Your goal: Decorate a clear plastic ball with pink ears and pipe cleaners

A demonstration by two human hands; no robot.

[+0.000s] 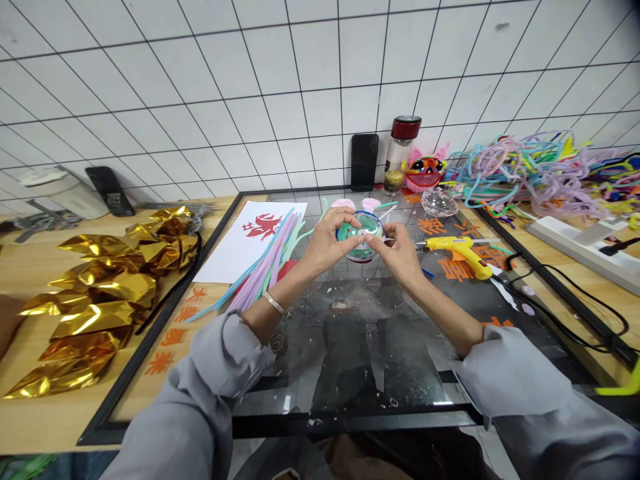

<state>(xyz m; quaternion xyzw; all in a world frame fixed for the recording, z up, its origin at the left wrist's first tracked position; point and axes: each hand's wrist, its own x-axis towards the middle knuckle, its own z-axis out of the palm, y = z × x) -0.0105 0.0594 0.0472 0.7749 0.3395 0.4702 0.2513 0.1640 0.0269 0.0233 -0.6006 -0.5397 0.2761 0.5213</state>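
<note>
A round craft piece [359, 233], green with a blue rim and two pink ear-like tufts on top, is held upright over the dark glass panel [345, 300]. My left hand [333, 237] grips its left edge, with fingers curved over the top and thumb at the front. My right hand [397, 250] is at its right side, thumb and fingers pinched near the small pale middle part. Both thumbs almost meet at the front of the piece. A yellow glue gun [463, 252] lies to the right of my right hand.
Pipe cleaners [267, 263] lie across white paper [225, 250] at left, beside gold foil [105, 307]. Behind stand a phone [364, 162], a bottle [399, 157] and a pink craft face [425, 172]. Right are tangled pipe cleaners [540, 170], a power strip [590, 250] and black cables.
</note>
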